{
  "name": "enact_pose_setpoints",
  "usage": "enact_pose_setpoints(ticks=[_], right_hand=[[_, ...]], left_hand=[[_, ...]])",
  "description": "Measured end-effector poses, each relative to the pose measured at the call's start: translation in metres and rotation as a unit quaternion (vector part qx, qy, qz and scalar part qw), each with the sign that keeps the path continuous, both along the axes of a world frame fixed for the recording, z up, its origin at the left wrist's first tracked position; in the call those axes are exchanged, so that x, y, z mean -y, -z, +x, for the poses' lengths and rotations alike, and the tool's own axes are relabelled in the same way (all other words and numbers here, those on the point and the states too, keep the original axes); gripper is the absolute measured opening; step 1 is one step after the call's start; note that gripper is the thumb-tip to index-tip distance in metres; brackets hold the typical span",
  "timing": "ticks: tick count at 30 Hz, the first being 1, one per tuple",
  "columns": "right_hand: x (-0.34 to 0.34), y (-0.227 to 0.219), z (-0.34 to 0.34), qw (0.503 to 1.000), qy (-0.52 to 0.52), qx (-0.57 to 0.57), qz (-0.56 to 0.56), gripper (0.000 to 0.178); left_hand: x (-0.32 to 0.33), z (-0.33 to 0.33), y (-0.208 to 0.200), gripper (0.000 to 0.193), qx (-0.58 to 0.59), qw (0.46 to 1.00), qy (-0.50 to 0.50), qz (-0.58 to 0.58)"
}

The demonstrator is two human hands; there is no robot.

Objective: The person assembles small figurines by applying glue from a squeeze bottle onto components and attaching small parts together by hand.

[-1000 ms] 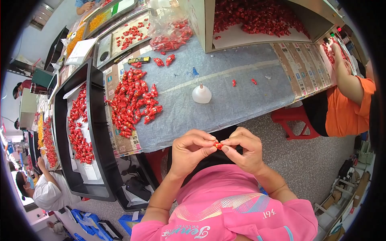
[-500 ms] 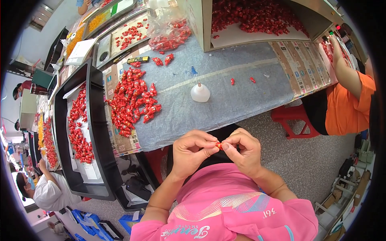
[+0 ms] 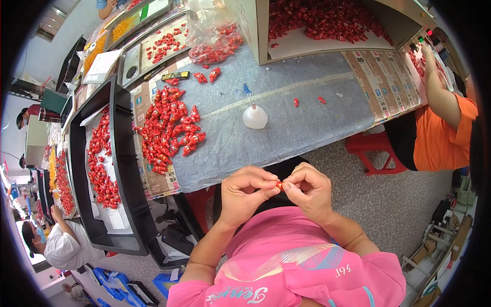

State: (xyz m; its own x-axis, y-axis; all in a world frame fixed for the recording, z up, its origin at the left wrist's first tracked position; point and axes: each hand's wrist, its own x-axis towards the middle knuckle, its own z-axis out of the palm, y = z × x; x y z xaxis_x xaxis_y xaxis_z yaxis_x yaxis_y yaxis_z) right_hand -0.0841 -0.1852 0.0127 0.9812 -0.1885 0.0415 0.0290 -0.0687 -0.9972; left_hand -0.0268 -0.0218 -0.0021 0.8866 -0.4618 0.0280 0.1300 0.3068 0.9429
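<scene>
1. Worktable (image 3: 317, 125): under its blue-grey cover, it is stretching ahead of the pink-shirted person (image 3: 286, 240), across from where I am standing.
2. Black tray (image 3: 125, 169): it is standing at the person's left, holding many loose red figures (image 3: 102, 181).
3. Red heap (image 3: 166, 128): glossy pieces are lying on the table's left portion.
4. Left hand (image 3: 243, 192) and right hand (image 3: 311, 193): in each, thumb and index finger are closing to a narrow pinch on one small item, tips facing tips, just off the table's near edge.
5. White bottle (image 3: 255, 117): it is resting on the cover, beyond the hands.
6. Red piece (image 3: 279, 185): it is lying directly between the fingertips, touching both hands, neither being nearer. Fingers are hiding its ends, so I cannot tell its long axis. Compared with one second ago, the right thumb is covering more of it; heap and bottle are staying put.
</scene>
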Motion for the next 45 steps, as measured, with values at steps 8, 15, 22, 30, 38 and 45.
enact_pose_setpoints(ticks=[8, 15, 22, 30, 38, 45], right_hand=[[0.004, -0.007, 0.009, 0.999, -0.037, 0.024, -0.021, 0.006], [0.010, -0.015, 0.010, 0.988, -0.046, 0.096, -0.108, 0.015], [0.007, -0.019, 0.011, 0.985, -0.032, 0.092, -0.141, 0.012], [0.004, -0.017, 0.010, 0.980, -0.036, 0.133, -0.144, 0.010], [0.005, -0.018, 0.008, 0.971, -0.047, 0.186, -0.145, 0.013], [0.005, -0.020, 0.006, 0.969, -0.043, 0.201, -0.138, 0.016]], left_hand=[[0.001, 0.003, -0.002, 0.013, -0.138, 0.987, 0.010, -0.084], [-0.003, 0.004, 0.001, 0.013, -0.244, 0.955, 0.061, -0.156], [-0.004, 0.005, 0.003, 0.013, -0.242, 0.957, 0.059, -0.152], [-0.004, 0.003, -0.001, 0.013, -0.211, 0.966, 0.043, -0.143], [-0.006, -0.001, -0.007, 0.016, -0.165, 0.980, 0.035, -0.107], [-0.008, -0.004, -0.006, 0.017, -0.131, 0.987, 0.024, -0.086]])
